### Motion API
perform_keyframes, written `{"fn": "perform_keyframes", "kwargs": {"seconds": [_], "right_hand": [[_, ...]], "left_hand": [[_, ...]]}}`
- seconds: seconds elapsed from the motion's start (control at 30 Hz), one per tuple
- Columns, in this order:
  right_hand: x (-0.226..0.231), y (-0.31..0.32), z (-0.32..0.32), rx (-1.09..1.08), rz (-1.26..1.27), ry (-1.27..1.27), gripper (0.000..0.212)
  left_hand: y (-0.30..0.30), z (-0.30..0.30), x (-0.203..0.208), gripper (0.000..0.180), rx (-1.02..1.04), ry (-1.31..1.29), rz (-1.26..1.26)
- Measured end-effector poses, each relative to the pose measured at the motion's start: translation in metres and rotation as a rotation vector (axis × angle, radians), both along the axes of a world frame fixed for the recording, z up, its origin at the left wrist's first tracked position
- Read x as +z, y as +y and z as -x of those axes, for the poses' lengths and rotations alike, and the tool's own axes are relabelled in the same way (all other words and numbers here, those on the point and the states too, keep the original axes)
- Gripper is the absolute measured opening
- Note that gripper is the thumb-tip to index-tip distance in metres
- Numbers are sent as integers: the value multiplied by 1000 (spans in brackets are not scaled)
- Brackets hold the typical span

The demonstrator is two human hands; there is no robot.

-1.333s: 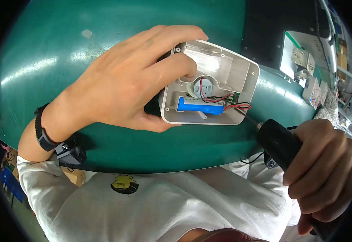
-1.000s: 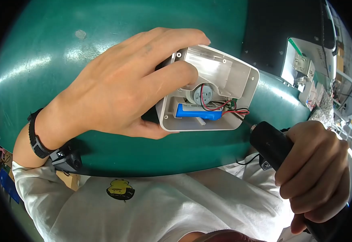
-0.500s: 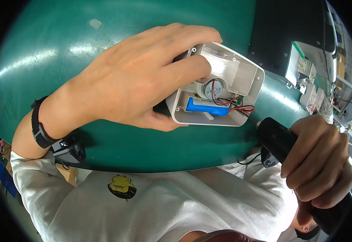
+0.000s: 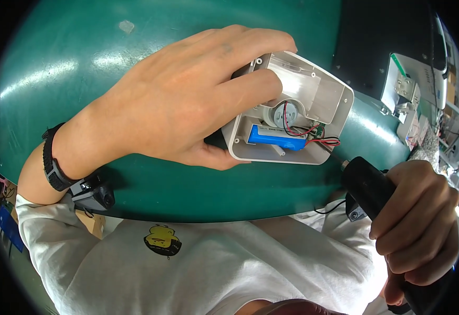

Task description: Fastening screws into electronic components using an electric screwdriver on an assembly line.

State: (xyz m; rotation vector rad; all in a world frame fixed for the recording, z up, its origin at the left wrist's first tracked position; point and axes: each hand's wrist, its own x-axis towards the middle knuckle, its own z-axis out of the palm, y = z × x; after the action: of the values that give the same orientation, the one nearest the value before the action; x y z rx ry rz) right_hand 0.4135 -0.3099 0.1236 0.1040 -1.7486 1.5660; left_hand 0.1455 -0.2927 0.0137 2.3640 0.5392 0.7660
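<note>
The left hand (image 4: 182, 102) is turned back upward, its digits spread in a wide clasp. The thumb (image 4: 220, 159) stretches below the fingers, well apart from them; the index finger (image 4: 250, 88) bends inward above it, and another finger (image 4: 263, 41) arches beyond that, its tip curving down. Behind these fingers, the left wrist (image 4: 85, 136) lies nearly in line with the hand, the bare forearm (image 4: 32, 173) slanting away below. Well apart from the left fingertips, the right hand (image 4: 416, 220) is clenched, its fingers stacked side by side; its wrist is unclear.
</note>
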Motion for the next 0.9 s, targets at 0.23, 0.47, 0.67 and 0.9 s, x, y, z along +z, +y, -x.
{"fn": "perform_keyframes", "kwargs": {"seconds": [0.23,0.47,0.67,0.9], "right_hand": [[-12,13,10,87,37,116,26],[-6,5,-5,65,104,18,22],[6,1,-1,2,40,-67,25],[27,3,-30,-295,224,286,37]], "left_hand": [[0,0,0,59,5,-1,-2],[1,1,6,60,-13,50,13],[3,3,7,58,-62,20,18],[42,29,22,62,-114,90,-40]]}}
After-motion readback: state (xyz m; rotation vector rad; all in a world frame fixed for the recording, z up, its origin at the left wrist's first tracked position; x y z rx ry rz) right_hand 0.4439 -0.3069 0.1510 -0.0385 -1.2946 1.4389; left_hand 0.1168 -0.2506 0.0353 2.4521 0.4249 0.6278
